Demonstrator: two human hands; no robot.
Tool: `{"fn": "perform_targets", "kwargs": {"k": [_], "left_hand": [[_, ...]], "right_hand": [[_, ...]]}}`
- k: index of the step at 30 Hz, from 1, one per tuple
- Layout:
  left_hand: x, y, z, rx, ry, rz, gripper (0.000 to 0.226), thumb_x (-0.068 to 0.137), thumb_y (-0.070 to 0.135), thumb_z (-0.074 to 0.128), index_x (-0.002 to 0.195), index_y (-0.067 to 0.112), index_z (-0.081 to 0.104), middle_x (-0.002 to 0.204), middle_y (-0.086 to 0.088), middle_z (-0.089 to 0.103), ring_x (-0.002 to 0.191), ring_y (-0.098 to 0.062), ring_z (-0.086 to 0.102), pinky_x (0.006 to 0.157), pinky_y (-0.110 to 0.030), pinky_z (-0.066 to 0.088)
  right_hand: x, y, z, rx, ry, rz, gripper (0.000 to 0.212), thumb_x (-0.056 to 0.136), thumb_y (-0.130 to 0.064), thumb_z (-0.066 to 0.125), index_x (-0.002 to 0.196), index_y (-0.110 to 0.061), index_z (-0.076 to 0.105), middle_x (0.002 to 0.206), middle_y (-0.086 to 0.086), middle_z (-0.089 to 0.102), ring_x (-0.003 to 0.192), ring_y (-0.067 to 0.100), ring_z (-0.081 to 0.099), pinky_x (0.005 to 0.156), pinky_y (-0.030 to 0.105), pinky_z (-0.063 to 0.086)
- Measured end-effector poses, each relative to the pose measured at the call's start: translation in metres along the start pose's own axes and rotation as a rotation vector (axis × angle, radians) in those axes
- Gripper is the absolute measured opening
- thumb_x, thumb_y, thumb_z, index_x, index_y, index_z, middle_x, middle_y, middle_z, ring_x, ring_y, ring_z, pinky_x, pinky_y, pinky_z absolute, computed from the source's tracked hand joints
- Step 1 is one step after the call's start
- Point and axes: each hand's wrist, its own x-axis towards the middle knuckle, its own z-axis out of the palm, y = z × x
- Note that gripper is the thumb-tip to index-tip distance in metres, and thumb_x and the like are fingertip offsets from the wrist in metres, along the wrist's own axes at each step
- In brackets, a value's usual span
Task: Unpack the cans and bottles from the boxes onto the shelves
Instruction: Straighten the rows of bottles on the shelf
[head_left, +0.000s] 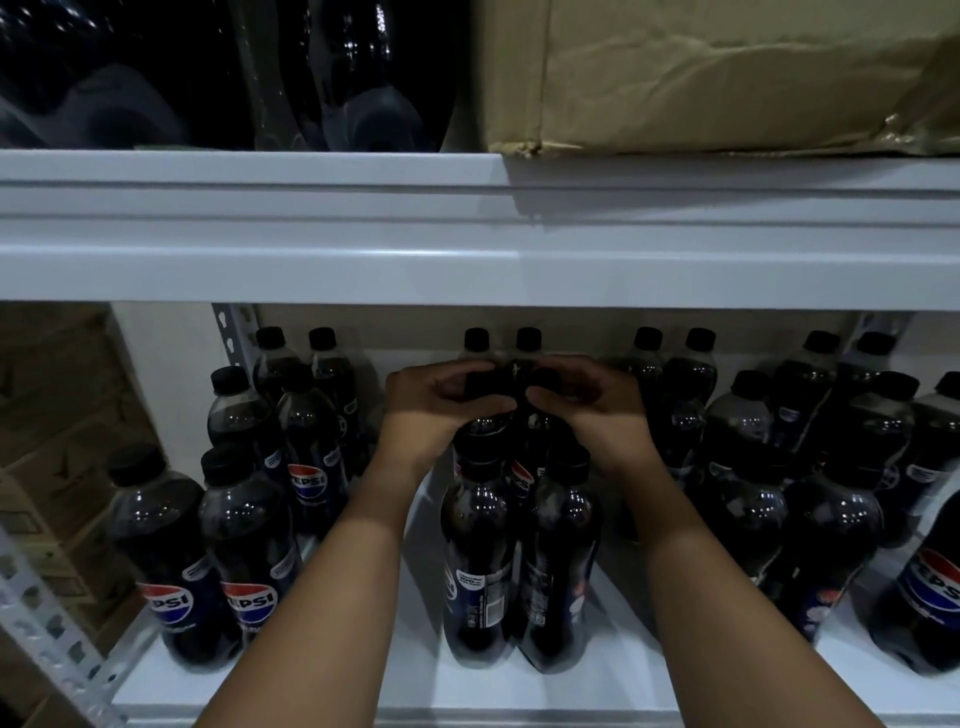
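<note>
A person reached both bare forearms into a white metal shelf bay stocked with dark plastic cola bottles with black caps and red, white and blue labels. The left hand curled its fingers over the capped top of one bottle in the middle double row. The right hand gripped the top of the neighbouring bottle the same way, and the two hands nearly touched. Both bottles stood upright on the shelf, behind the row's front pair, though the light was dim and their bases were hidden.

More double rows of the same bottles stood on either side: one group to the left, another to the right.

On the white shelf above sat a creased brown cardboard box, with large dark bottles beside it on its left. Stacked brown cartons showed beyond the perforated grey upright at far left.
</note>
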Motion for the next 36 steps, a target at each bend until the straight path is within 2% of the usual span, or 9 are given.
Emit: {"fn": "perform_targets", "kwargs": {"k": [4,8,10,13,19,23,26,32,36], "left_hand": [[-0.001,0.000,0.000,0.003,0.020,-0.007,0.037,0.066,0.008,0.094,0.100,0.014,0.081,0.093,-0.005,0.080,0.089,-0.021,0.077,0.083,-0.033,0.060],[-0.006,-0.003,-0.007,-0.112,-0.016,-0.038,0.044,0.086,0.004,0.077,0.126,0.021,0.070,0.112,-0.007,0.078,0.106,-0.017,0.073,0.095,-0.029,0.057],[-0.009,-0.006,-0.011,-0.156,-0.051,-0.060,0.051,0.086,-0.005,0.073,0.133,0.013,0.065,0.117,-0.012,0.075,0.108,-0.018,0.072,0.095,-0.029,0.057],[-0.012,-0.010,-0.010,-0.097,-0.014,-0.029,0.049,0.081,-0.013,0.074,0.128,0.000,0.067,0.110,-0.007,0.077,0.099,-0.013,0.074,0.087,-0.025,0.059],[-0.012,-0.009,-0.006,-0.059,0.057,0.043,0.052,0.062,-0.012,0.087,0.111,-0.004,0.073,0.096,-0.002,0.080,0.089,-0.012,0.076,0.080,-0.021,0.059],[-0.017,-0.014,-0.012,-0.064,-0.037,0.014,0.053,0.077,-0.017,0.076,0.126,-0.001,0.066,0.106,0.006,0.078,0.100,-0.007,0.073,0.087,-0.017,0.054],[-0.023,-0.025,-0.020,-0.085,-0.101,-0.025,0.054,0.083,-0.014,0.071,0.135,-0.002,0.060,0.125,-0.004,0.073,0.118,-0.014,0.068,0.097,-0.023,0.053],[-0.023,-0.022,-0.016,-0.066,-0.075,-0.009,0.063,0.072,-0.017,0.079,0.129,0.007,0.064,0.116,0.009,0.075,0.110,-0.005,0.070,0.092,-0.023,0.056],[-0.026,-0.023,-0.012,-0.095,-0.044,-0.011,0.065,0.069,-0.014,0.082,0.127,0.012,0.067,0.115,0.005,0.076,0.111,-0.010,0.071,0.091,-0.027,0.058]], "right_hand": [[-0.003,0.000,0.000,0.049,-0.038,0.018,0.038,0.082,0.011,0.073,0.108,-0.015,0.070,0.083,-0.009,0.076,0.081,-0.002,0.071,0.072,0.014,0.053],[-0.005,0.003,0.000,0.010,-0.051,0.007,0.043,0.074,0.004,0.084,0.106,-0.023,0.070,0.092,-0.009,0.077,0.092,0.005,0.072,0.078,0.018,0.054],[-0.005,0.008,0.000,-0.004,-0.018,0.034,0.039,0.069,0.002,0.088,0.099,-0.018,0.072,0.089,-0.007,0.077,0.085,0.006,0.072,0.074,0.020,0.055],[-0.004,0.012,0.001,-0.021,0.008,0.059,0.030,0.070,-0.002,0.088,0.094,-0.013,0.074,0.088,-0.002,0.077,0.081,0.010,0.071,0.075,0.026,0.055],[-0.007,0.010,-0.002,0.065,-0.065,0.111,0.027,0.082,0.002,0.077,0.102,-0.016,0.075,0.100,0.001,0.078,0.094,0.013,0.073,0.086,0.028,0.054],[-0.020,0.015,-0.003,0.096,-0.074,0.080,0.044,0.074,0.006,0.082,0.113,-0.012,0.072,0.109,0.005,0.076,0.104,0.019,0.072,0.089,0.032,0.058],[-0.027,0.020,-0.006,0.067,-0.108,0.084,0.060,0.064,0.006,0.089,0.119,-0.009,0.069,0.110,0.008,0.076,0.102,0.023,0.074,0.079,0.030,0.059],[-0.024,0.026,-0.012,-0.013,-0.121,0.063,0.058,0.070,0.001,0.087,0.123,-0.012,0.068,0.112,0.001,0.076,0.106,0.016,0.072,0.085,0.026,0.057],[-0.026,0.030,-0.016,-0.012,-0.132,0.088,0.058,0.079,-0.003,0.083,0.132,-0.015,0.064,0.119,0.000,0.074,0.112,0.015,0.069,0.089,0.029,0.057]]}}
